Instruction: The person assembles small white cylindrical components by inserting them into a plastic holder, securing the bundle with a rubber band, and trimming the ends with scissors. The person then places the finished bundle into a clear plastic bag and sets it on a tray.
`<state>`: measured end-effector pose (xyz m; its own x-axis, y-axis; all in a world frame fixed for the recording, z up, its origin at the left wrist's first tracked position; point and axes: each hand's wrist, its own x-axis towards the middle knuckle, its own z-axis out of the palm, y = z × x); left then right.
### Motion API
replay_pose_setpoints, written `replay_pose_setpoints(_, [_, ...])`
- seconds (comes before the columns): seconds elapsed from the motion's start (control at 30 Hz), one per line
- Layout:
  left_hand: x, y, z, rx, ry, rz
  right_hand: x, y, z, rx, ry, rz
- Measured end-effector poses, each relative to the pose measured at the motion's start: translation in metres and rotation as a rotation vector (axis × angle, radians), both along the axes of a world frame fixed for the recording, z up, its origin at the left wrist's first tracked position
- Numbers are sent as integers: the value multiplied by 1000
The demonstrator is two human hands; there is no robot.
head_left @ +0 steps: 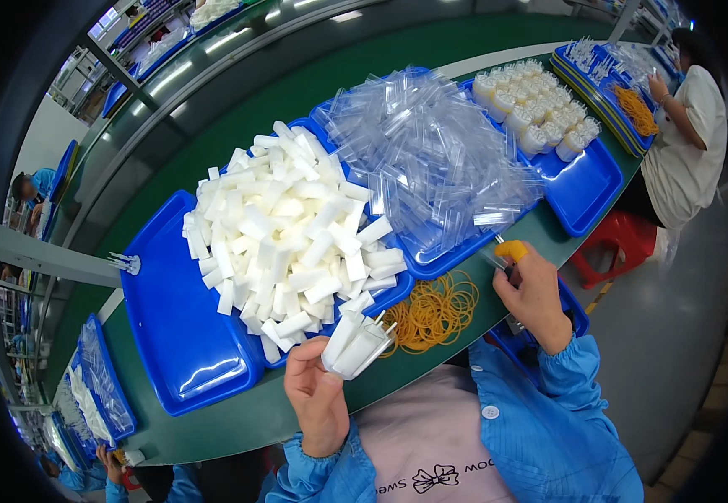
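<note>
My left hand [320,401] is closed round the lower end of a small bundle of white blocks in clear sleeves [354,345]. Thin pale tips stick out of the bundle's upper right side. Above the table's near edge, my right hand [534,293] pinches a slim clear-and-silver piece [496,251], whose exact kind I cannot make out. Something yellow covers the tip of that hand's index finger. Between the hands lies a loose heap of yellow rubber bands [435,312]. White foam blocks [276,235] pile high just beyond my left hand. Past my right hand lie many clear plastic sleeves [435,151].
On the left stands a blue tray [184,310], with a small pronged piece [125,262] at its far corner. White bundles [536,105] fill part of another blue tray [582,189]. A person [687,134] sits at the far right beside a red stool [616,247].
</note>
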<state>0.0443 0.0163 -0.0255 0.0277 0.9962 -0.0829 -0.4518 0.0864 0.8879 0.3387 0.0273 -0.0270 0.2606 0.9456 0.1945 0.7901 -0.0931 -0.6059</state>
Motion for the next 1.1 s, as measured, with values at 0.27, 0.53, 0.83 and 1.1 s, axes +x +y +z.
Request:
replay_pose_setpoints(0.27, [8, -2, 9, 39, -13, -96, -14, -12, 23, 115, 1044, 156])
replay_pose_setpoints(0.53, [17, -5, 16, 130, 59, -280, -41, -8, 55, 222, 757, 544])
replay_pose_setpoints(0.83, [17, -5, 16, 252, 187, -242, -41, -15, 55, 209, 894, 413])
replay_pose_setpoints(1.1, [19, -5, 16, 334, 300, -204, -39, -11, 49, 271, 952, 398])
